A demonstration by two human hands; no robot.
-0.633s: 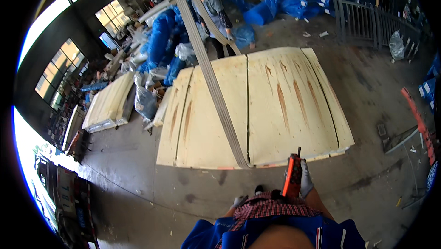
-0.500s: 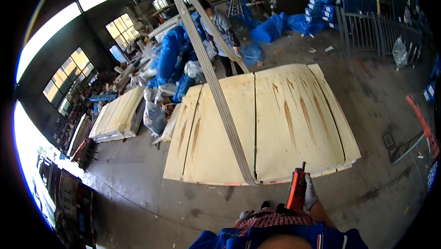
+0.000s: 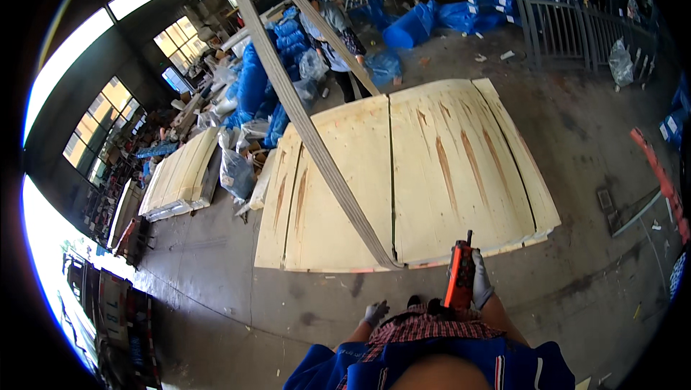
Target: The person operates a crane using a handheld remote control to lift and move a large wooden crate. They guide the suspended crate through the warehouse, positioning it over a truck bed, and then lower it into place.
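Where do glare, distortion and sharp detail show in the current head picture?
Head view: the bright opening at left is washed out to white; head view: its outer edge bows, fisheye-style, with a blue fringe; head view: the orange remote control looks fairly sharp.

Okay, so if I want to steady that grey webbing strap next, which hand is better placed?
Your left hand, probably: it looks empty and appears nearer the lower end of the webbing strap at the wooden panel stack. Your right hand is gripping the orange-and-black remote control.
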